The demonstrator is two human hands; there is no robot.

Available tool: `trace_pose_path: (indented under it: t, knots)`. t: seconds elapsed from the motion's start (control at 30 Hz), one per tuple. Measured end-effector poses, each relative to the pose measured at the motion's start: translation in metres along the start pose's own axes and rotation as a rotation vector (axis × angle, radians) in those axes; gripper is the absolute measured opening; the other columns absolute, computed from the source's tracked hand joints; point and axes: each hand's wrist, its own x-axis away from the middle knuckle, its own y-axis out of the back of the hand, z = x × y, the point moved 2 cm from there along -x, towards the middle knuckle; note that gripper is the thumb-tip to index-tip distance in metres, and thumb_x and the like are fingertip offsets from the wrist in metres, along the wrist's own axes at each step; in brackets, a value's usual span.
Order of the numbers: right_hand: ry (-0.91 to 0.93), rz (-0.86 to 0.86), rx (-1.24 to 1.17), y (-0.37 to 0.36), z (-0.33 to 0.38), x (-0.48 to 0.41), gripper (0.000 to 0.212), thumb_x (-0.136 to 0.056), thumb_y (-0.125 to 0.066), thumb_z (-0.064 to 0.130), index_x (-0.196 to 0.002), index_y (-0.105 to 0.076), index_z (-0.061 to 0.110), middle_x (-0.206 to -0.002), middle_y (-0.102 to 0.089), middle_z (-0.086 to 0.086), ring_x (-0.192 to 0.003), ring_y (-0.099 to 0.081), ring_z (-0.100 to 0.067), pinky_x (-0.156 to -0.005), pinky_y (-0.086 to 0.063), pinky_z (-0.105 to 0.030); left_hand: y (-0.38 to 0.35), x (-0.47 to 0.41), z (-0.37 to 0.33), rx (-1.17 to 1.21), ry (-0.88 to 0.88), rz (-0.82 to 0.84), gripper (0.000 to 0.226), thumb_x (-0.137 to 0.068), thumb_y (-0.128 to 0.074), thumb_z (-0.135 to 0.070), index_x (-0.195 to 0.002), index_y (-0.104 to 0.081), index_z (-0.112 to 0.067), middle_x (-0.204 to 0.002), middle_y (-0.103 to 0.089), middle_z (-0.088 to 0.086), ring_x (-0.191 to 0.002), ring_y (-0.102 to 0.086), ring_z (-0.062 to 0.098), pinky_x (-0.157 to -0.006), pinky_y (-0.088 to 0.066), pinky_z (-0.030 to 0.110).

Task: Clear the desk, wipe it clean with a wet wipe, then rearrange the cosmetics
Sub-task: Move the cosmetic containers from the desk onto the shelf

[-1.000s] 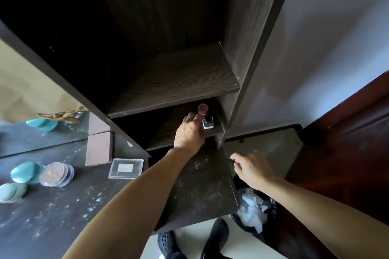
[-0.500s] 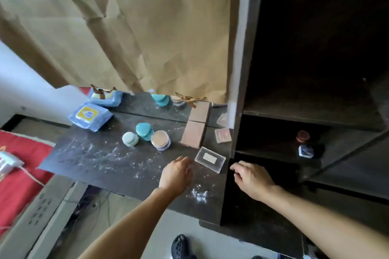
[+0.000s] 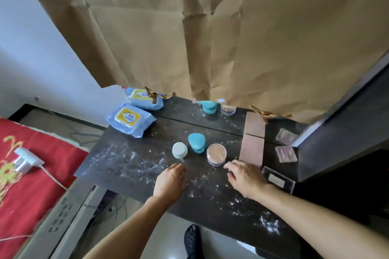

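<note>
I'm looking down on one dark desk (image 3: 134,164), dusted all over with white powder, with one big sheet of creased brown paper (image 3: 210,33) hanging over the mirror behind it. One pack of wet wipes (image 3: 130,120), blue with a yellow label, lies at the desk's far left corner, and its double just behind it is the mirror's copy. One pink rectangular palette (image 3: 252,149) lies flat against the mirror edge. Then the small stuff: one teal case (image 3: 196,143), one pale round puff case (image 3: 179,150) just left of it, one clear jar of beige powder (image 3: 216,154) just right of it, so three in a row mid-desk. Two clear flat boxes: one (image 3: 285,154) near the cabinet side, one (image 3: 277,178) by the front right, partly hidden under my right wrist. Now my hands, two of them, both bare and empty: my left hand (image 3: 170,181) hovers palm-down over the powdery desk with fingers loosely curled, just short of the puff case, holding nothing; my right hand (image 3: 245,176) is spread open, fingertips just beside the powder jar, though I cannot tell if they touch it. Against half a second ago, the view has swung left off the cabinet shelves, my left hand has moved left toward the puff case, and my right hand has left the cabinet's edge and come over the desk to the jar.
</note>
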Motion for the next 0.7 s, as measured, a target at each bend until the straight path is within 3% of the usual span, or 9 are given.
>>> trace_pose_path:
  t: [0.17,0.3,0.5,0.7]
  knots:
    - [-0.07,-0.004,0.002,-0.01,0.043,-0.047,0.024,-0.09,-0.055,0.023,-0.113,-0.061,0.021,-0.11,-0.066,0.001,-0.087,-0.066,-0.021,-0.068,-0.055,-0.033,0.021,-0.037,0.053,-0.029,0.013,0.072,0.023,-0.086,-0.055,-0.025,-0.105,-0.058,-0.014,-0.108,-0.059,0.003,-0.095,-0.06,0.028,-0.074,-0.05,0.039]
    - [-0.09,-0.041,0.015,-0.016,0.053,-0.066,0.03,-0.088,-0.057,0.02,-0.118,-0.058,0.019,-0.125,-0.055,0.003,-0.108,-0.058,-0.018,-0.074,-0.054,-0.033,0.021,-0.076,0.067,-0.069,0.016,0.171,0.038,-0.087,-0.059,-0.029,-0.12,-0.049,-0.015,-0.118,-0.048,0.004,-0.109,-0.05,0.024,-0.083,-0.047,0.038]
    - [-0.144,0.015,0.102,-0.021,0.051,-0.098,0.062,-0.079,-0.063,0.028,-0.137,-0.041,0.02,-0.134,-0.044,0.001,-0.12,-0.044,-0.024,-0.091,-0.045,-0.035,-0.007,-0.117,0.069,-0.105,-0.034,0.273,0.061,-0.082,-0.068,-0.035,-0.132,-0.039,-0.017,-0.127,-0.042,0.005,-0.115,-0.045,0.024,-0.091,-0.044,0.036]
    - [-0.199,0.169,0.157,-0.046,0.055,-0.151,0.086,-0.076,-0.067,0.038,-0.145,-0.017,0.027,-0.144,-0.031,-0.002,-0.127,-0.036,-0.027,-0.099,-0.037,-0.041,-0.028,-0.135,0.079,-0.095,-0.093,0.224,0.05,-0.077,-0.068,-0.036,-0.118,-0.047,-0.016,-0.118,-0.047,0.004,-0.107,-0.045,0.024,-0.088,-0.042,0.034]
